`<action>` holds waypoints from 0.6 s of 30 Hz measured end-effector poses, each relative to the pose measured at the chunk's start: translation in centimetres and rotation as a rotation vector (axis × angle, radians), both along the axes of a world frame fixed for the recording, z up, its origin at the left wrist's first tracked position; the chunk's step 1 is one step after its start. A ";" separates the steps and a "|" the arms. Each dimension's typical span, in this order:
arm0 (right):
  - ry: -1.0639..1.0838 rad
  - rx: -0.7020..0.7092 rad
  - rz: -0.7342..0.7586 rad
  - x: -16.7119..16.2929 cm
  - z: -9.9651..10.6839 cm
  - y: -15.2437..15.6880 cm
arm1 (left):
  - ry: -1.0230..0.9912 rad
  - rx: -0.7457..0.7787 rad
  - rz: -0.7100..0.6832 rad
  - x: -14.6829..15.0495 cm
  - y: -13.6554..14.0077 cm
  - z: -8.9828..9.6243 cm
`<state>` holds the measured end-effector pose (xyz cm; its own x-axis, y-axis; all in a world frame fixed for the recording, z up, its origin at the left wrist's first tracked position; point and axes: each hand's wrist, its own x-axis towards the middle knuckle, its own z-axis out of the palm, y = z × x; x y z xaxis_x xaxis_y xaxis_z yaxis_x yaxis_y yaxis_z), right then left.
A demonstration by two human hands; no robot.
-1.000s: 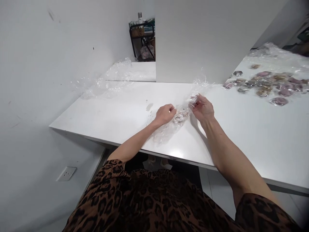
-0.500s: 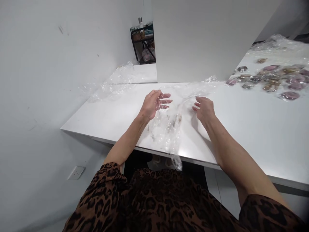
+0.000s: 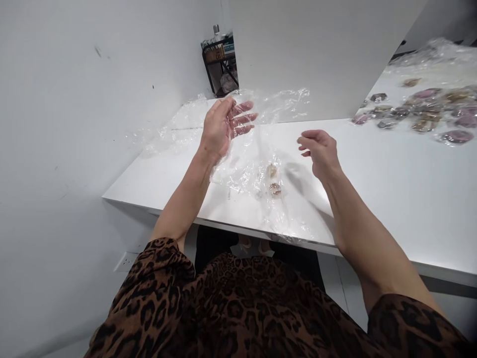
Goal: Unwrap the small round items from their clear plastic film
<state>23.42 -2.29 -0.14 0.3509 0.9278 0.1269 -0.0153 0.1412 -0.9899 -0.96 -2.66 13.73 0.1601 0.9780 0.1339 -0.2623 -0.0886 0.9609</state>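
Along the left side stands a white wall, and beside it a white table extends across to the right. At the far side of the table, a plain pale panel rises upright. Behind the panel's left edge, a black shelf is partly visible, with boxes on it. Nearest to the camera is the person's brown and black animal-print garment.

On the far right of the table lies a spread of pink, brown and grey wrapped pieces, with crumpled clear plastic behind them. Another loose heap of clear plastic lies at the left far corner, near the wall.

In the middle, a thin clear film is partly lifted above the table; its lower part reaches the near edge. The left hand has hold of it at the top, with the thumb close to the first finger, while the other three fingers are stretched and spread. The right hand is over the table, apart from the film, with its fingers half bent and loosely parted; nothing is seen in it.

The smallest are two brownish pieces, one just beyond the other, between the hands and lower. Whether they are inside the film or only beside it, I cannot tell.
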 end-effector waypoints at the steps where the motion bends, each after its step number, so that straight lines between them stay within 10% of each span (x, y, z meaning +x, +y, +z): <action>1: -0.070 0.008 0.142 -0.1 0.7 -0.7 | -0.008 -0.005 0.004 0.1 0.1 0.3; 7: -0.529 -0.110 0.881 -0.5 2.8 -3.2 | 0.009 -0.013 0.027 0.7 0.3 1.6; 18: -0.948 -0.181 0.911 -3.5 0.1 -3.0 | 0.185 0.074 0.073 0.3 -0.3 2.3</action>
